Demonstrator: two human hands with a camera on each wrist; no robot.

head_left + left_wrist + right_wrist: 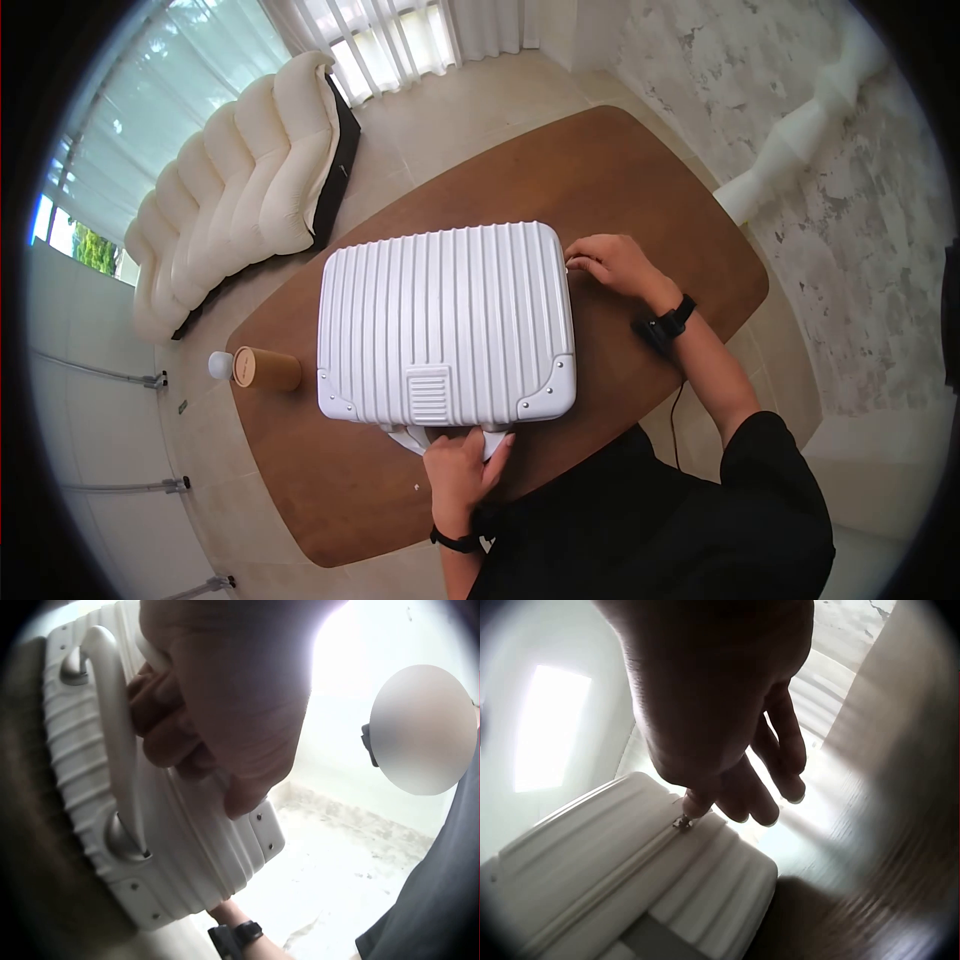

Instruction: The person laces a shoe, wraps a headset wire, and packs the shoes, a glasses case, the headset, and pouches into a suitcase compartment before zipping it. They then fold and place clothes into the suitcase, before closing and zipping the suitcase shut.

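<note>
A white ribbed hard-shell case (450, 320) lies flat on the brown wooden table. My left hand (462, 475) is at its near side, fingers curled at the white carry handle (495, 440). In the left wrist view, one handle bar (116, 742) passes beside the fingers, and a white curved strip (152, 651) shows partly hidden within the grip. On the case's right side, my right hand (612, 262) pinches a small metal zipper pull (682, 823) between thumb and finger. The other fingers (787, 739) extend loosely. The zipper (607, 881) runs along the case's side.
A brown cardboard tube (270, 370) and a round white object (220, 365) are at the table's left edge. Beyond the table (600, 170) stands a cream padded sofa (240, 175). A dark cable (676, 425) hangs near the right arm.
</note>
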